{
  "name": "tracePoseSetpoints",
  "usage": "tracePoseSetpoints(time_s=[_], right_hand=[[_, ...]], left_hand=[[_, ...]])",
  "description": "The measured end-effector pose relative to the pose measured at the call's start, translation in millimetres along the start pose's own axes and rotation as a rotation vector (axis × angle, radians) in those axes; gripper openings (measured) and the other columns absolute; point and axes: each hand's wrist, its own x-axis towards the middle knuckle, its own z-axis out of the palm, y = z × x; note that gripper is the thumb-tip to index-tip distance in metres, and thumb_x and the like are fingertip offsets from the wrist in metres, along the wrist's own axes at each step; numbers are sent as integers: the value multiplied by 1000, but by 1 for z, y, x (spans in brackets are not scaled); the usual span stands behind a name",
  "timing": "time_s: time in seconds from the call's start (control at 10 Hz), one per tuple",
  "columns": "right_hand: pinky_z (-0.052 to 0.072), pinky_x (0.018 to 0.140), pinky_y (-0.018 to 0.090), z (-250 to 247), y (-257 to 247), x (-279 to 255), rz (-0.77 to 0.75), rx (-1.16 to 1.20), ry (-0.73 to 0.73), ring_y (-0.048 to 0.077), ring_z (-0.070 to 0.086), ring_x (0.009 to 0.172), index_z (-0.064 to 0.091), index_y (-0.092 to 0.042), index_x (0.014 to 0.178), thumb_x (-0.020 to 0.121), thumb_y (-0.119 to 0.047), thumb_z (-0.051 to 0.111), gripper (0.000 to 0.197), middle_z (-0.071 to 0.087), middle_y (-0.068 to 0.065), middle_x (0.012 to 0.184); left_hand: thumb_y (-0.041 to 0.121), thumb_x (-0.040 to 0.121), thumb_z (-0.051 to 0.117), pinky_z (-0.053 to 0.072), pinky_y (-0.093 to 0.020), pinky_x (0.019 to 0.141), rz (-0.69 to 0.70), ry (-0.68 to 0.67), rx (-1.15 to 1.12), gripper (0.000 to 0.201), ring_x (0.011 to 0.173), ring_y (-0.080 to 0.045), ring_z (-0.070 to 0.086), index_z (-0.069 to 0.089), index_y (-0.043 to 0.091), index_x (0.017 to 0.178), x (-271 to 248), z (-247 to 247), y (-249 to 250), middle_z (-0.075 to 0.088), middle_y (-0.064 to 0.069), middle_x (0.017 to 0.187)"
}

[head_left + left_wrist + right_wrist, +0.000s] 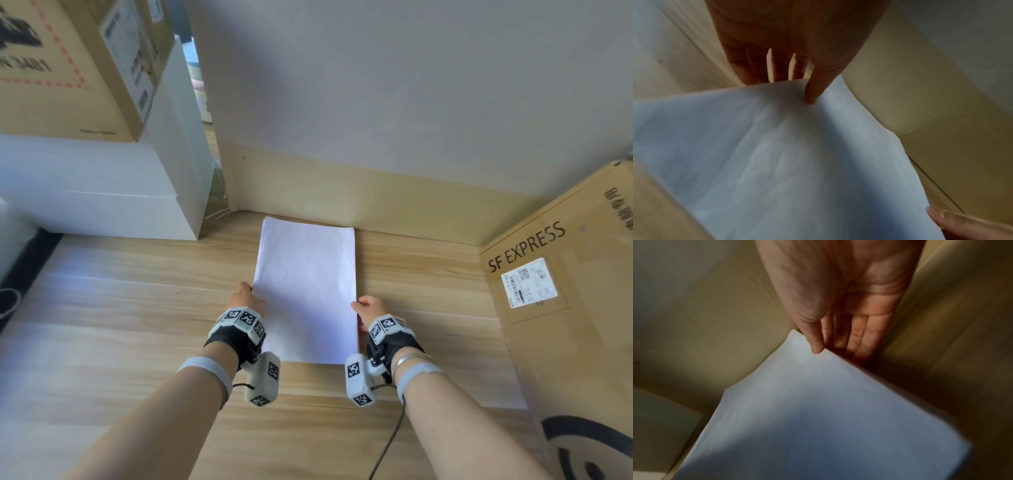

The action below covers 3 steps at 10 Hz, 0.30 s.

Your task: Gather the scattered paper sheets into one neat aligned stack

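One stack of white paper sheets (306,287) lies lengthwise at the middle of the wooden table (137,308), its far end close to the back panel. My left hand (245,298) pinches the stack's left edge. In the left wrist view its thumb (813,91) lies on top of the paper (787,162) and the fingers go underneath. My right hand (370,310) pinches the right edge the same way, thumb (816,344) on top of the sheets (807,418) and fingers below. The top sheet looks slightly wrinkled. The visible edges look roughly aligned.
White boxes (102,205) stand at the left with a cardboard box (61,68) on top. An SF Express carton (565,291) stands at the right. A beige back panel (376,192) closes the far side. A cable (390,442) runs from my right wrist.
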Motion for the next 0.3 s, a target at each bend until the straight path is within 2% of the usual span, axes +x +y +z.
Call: tracePoseSetpoints(time_s=[0.1, 0.2, 0.3], right_hand=[[52, 87, 42, -6, 2, -6, -7, 33, 21, 24, 58, 72, 60, -14, 91, 89, -17, 51, 10, 59, 5, 76], [49, 66, 30, -16, 1, -22, -14, 56, 34, 14, 56, 56, 53, -22, 72, 91, -18, 48, 20, 61, 2, 73], [47, 60, 25, -22, -3, -37, -89, 80, 51, 13, 57, 57, 56, -16, 84, 92, -19, 49, 11, 63, 0, 71]], left_hand=[[13, 86, 52, 43, -44, 99, 6, 44, 24, 53, 118, -39, 49, 34, 12, 136, -4, -3, -1, 42, -18, 136], [15, 86, 49, 41, -46, 102, 8, 47, 59, 52, 120, -38, 46, 35, 19, 136, -14, -8, -3, 39, -14, 138], [17, 86, 46, 42, -47, 102, 67, 57, 82, 47, 120, -37, 47, 40, 21, 132, -19, -13, -1, 41, -13, 137]])
